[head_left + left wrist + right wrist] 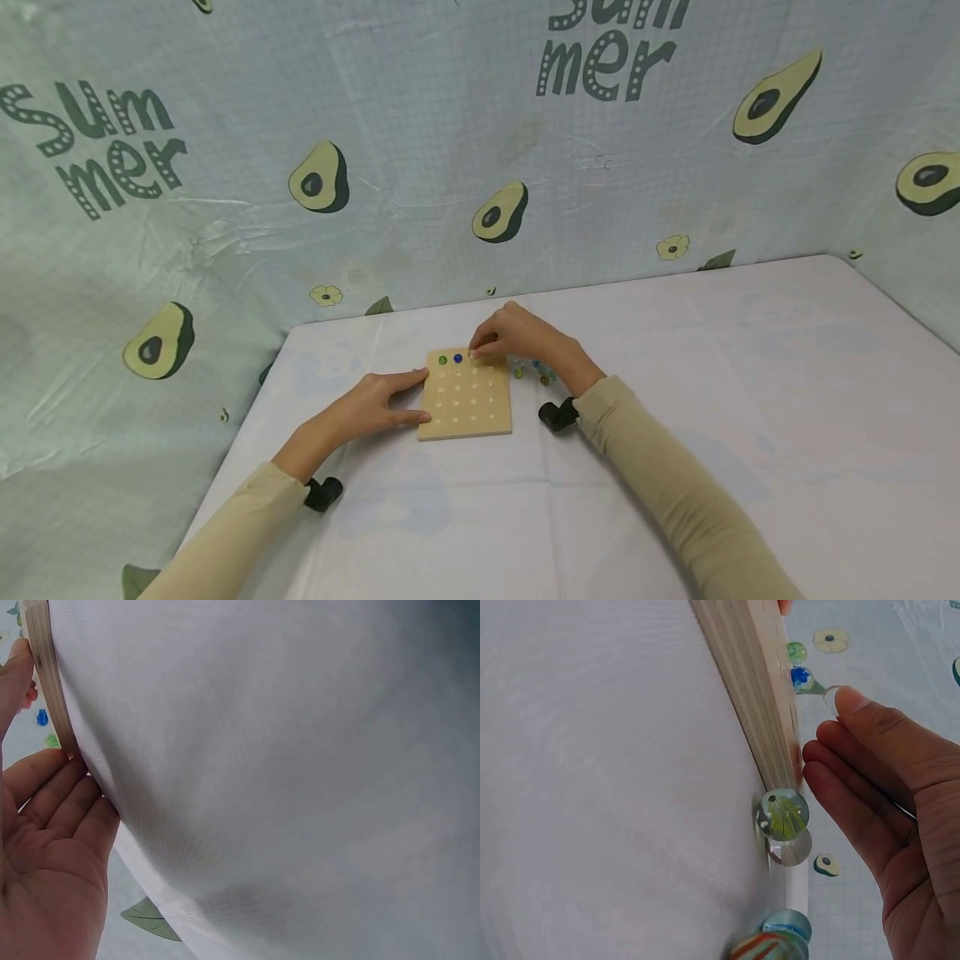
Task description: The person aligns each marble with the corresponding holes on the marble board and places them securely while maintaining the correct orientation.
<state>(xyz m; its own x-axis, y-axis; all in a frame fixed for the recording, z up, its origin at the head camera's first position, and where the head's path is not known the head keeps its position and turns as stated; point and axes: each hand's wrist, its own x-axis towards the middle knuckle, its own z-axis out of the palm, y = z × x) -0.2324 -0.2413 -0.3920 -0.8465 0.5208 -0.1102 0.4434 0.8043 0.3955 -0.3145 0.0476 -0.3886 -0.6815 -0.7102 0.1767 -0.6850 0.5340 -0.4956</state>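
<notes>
A square wooden board (465,404) with rows of small hollows lies flat on the table. In its far row sit a green marble (442,360) and a blue marble (458,358). My right hand (517,333) pinches a clear marble (831,701) between thumb and fingers, just past the blue one at the far row. My left hand (375,407) rests against the board's left edge, its thumb and fingers straight and spread along the side. The right wrist view shows a clear marble with yellow-green swirls (784,814) beside the board's edge.
Several loose marbles (544,380) lie on the white-covered table (465,525) right of the board, partly behind my right wrist. Among them is one with orange stripes (769,949). A curtain with avocado prints (420,108) hangs behind the table.
</notes>
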